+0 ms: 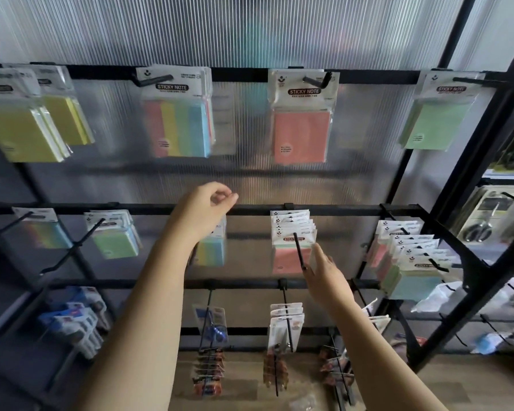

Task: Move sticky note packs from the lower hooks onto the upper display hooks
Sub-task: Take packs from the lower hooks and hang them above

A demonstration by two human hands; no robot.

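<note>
Sticky note packs hang in two rows on black hooks. On the upper row are yellow packs [24, 132], a striped pack [177, 126], a pink pack [301, 134] and a green pack [436, 120]. The lower row carries a striped pack [211, 252], a stack of pink packs [290, 247] and a larger stack [410, 271] at the right. My left hand [208, 209] hovers at the lower rail above the striped pack, fingers loosely curled and holding nothing. My right hand [324, 271] reaches with straight fingers to the right edge of the pink stack, by its hook tip [304, 266].
More lower-row packs hang at the left [115, 238]. Beneath are hooks with small carded items [285, 327] and glue-like packs [74, 321]. A black frame post [472, 262] slants at the right, with scissors packs [484, 218] beyond. Ribbed translucent panel backs the rack.
</note>
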